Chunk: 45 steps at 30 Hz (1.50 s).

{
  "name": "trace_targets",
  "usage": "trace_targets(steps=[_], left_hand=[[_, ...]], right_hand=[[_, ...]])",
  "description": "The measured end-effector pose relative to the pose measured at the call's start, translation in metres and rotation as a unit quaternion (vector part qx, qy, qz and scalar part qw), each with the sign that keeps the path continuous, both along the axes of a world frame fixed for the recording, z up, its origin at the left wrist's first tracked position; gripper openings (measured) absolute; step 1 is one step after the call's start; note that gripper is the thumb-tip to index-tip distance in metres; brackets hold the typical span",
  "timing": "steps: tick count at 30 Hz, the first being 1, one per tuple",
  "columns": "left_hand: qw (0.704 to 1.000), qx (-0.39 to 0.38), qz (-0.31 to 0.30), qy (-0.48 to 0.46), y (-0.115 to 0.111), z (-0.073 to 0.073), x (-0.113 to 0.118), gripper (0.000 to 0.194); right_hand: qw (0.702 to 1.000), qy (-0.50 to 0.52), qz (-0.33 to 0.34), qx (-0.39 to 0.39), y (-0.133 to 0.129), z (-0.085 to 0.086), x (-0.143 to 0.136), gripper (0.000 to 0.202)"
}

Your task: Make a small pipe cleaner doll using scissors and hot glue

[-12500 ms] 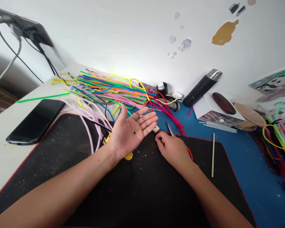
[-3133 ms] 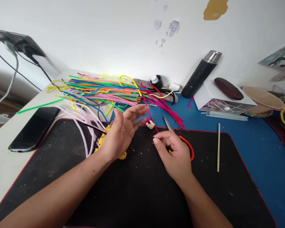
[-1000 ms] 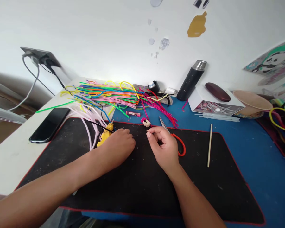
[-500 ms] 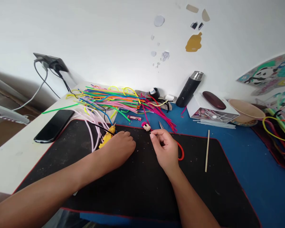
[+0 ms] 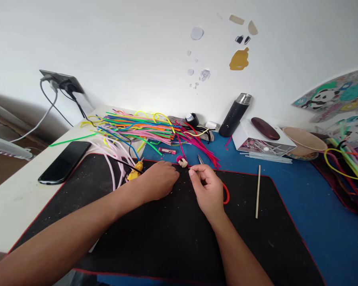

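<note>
My right hand (image 5: 208,190) is closed in a pinch, thumb against index finger, with a tiny piece at the tips too small to name. Just beyond those fingertips is a small cream and magenta fuzzy piece (image 5: 183,162) with a dark patch. My left hand (image 5: 161,180) hovers low over the black mat (image 5: 167,238), fingers curled together and pointing to the right hand; what they hold, if anything, is hidden. Behind the left wrist lies a yellow glue gun (image 5: 134,172), partly covered. Scissors (image 5: 226,194) with a red-orange handle lie partly beneath my right hand.
Colourful pipe cleaners (image 5: 143,125) are heaped at the back. A phone (image 5: 65,163) lies on the left. Toward the right are a wooden stick (image 5: 258,192), a black flask (image 5: 234,115), a white box (image 5: 244,133) with a dark case (image 5: 265,128), and a bowl (image 5: 304,139).
My left hand has moved right, nearer to the small fuzzy piece and my right hand. The right hand keeps its pinch in nearly the same place. The camera view has shifted slightly.
</note>
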<state>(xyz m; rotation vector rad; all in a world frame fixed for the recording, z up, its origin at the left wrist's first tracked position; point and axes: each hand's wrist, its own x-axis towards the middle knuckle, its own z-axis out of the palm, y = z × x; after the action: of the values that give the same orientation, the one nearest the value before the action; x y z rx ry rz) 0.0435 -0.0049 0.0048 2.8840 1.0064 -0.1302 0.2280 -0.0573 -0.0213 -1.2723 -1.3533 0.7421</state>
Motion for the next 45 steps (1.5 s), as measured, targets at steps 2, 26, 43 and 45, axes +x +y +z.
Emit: trace_targets(steps=[2,26,43,45], left_hand=[[1.000,-0.006,0.005,-0.009,0.002,-0.003,0.003,0.012],[0.984,-0.033,0.155,-0.081,0.044,-0.002,-0.010,0.036],[0.981,0.020,0.190,-0.030,0.042,-0.014,0.028,0.049],[0.980,0.017,0.194,-0.033,0.043,-0.016,0.030,0.047]], right_hand=[[1.000,-0.003,-0.002,0.000,0.000,0.000,0.000,0.016],[1.000,0.005,-0.006,0.012,-0.005,0.007,0.001,0.015],[0.999,0.004,-0.008,0.038,-0.006,0.012,0.003,0.011],[0.999,0.004,-0.006,0.037,-0.006,0.013,0.003,0.011]])
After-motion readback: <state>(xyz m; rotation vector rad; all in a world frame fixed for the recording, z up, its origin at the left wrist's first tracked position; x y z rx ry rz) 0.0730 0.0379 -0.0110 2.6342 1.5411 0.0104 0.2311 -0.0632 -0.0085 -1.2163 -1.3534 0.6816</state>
